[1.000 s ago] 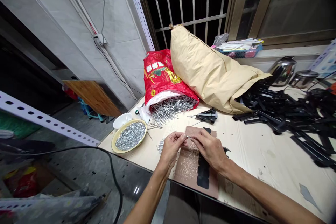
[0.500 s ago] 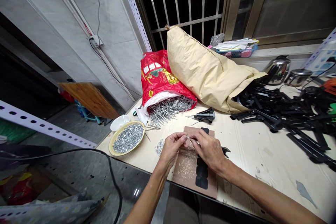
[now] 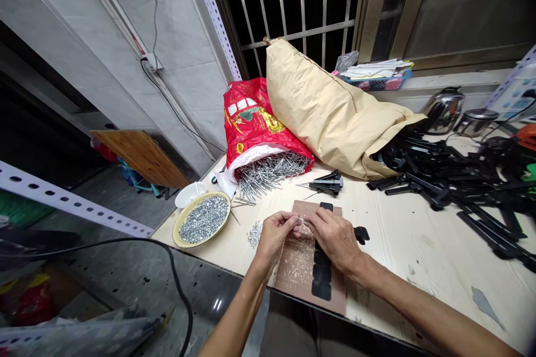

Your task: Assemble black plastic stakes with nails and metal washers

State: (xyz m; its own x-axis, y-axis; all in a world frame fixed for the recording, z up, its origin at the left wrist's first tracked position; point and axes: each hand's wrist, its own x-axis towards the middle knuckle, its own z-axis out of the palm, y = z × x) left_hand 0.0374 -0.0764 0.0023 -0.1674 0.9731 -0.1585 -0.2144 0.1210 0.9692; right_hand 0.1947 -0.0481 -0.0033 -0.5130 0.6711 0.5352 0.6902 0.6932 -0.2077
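My left hand (image 3: 274, 234) and my right hand (image 3: 333, 237) meet fingertip to fingertip over a brown cardboard sheet (image 3: 299, 268) at the table's front edge. Both pinch a small thin metal piece (image 3: 300, 218), too small to name with certainty. A black plastic part (image 3: 322, 276) lies on the cardboard, partly under my right hand. A small heap of tiny silver pieces (image 3: 254, 232) lies just left of my left hand. A yellow-rimmed plate (image 3: 180, 231) filled with silver pieces stands further left.
A red sack (image 3: 251, 120) spills long steel nails (image 3: 268, 172) behind the cardboard. A tan paper sack (image 3: 330, 109) leans beside it. Several assembled black pieces (image 3: 329, 183) lie behind my hands. A heap of black plastic strips (image 3: 460, 178) covers the right side. Steel pots (image 3: 446, 109) stand far right.
The hands have stayed together over the cardboard with only slight finger movement. The view has shifted a little.
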